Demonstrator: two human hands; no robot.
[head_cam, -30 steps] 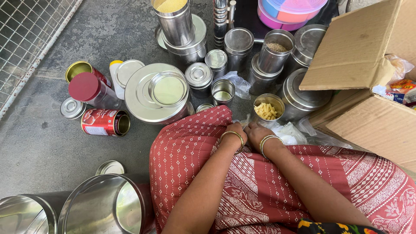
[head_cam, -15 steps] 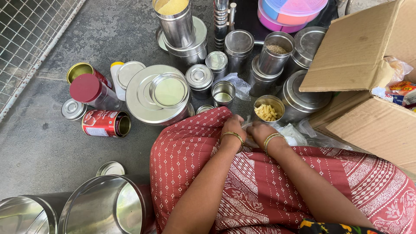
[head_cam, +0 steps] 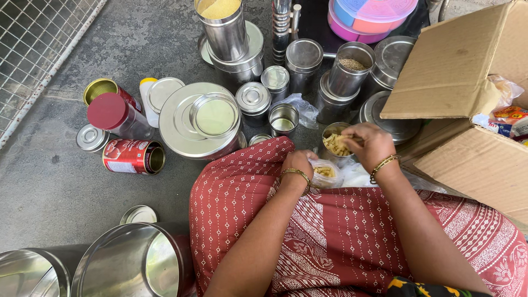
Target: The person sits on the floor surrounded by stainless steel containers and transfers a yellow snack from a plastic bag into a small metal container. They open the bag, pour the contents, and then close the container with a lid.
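The right hand (head_cam: 373, 144) hovers over the small steel tin (head_cam: 336, 144) of pale snack pieces, fingers pinched on a few – the left hand (head_cam: 297, 163), at nine o'clock of it, grips a clear plastic bag (head_cam: 326, 174) on the red cloth (head_cam: 341, 231)

Red white-dotted skirt (head_cam: 352, 231), silver tins (head_cam: 201, 118), pink-blue box (head_cam: 374, 14), brown carton (head_cam: 462, 71).

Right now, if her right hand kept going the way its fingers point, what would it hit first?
Probably the small steel tin of pale snack pieces: the right hand points left and down, right over its mouth. Beyond it stands an open steel cup, though depth is hard to judge.
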